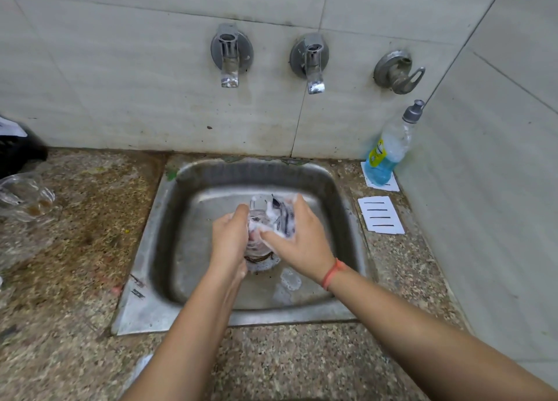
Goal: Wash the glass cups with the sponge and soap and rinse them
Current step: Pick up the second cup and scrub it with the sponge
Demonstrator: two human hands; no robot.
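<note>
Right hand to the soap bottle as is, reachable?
Probably yes: the bottle stands at the back right corner, nothing between it and the right hand. But that hand grips the soapy sponge against the cup, so it would need freeing first.

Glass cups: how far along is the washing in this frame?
Done: no finished cup is visible. In hand: the left hand holds a sudsy glass cup over the sink while the right hand rubs it with the foamy sponge. Left: rinsing it, as no tap runs, and washing the glassware on the left counter, which shows brown residue.
</note>
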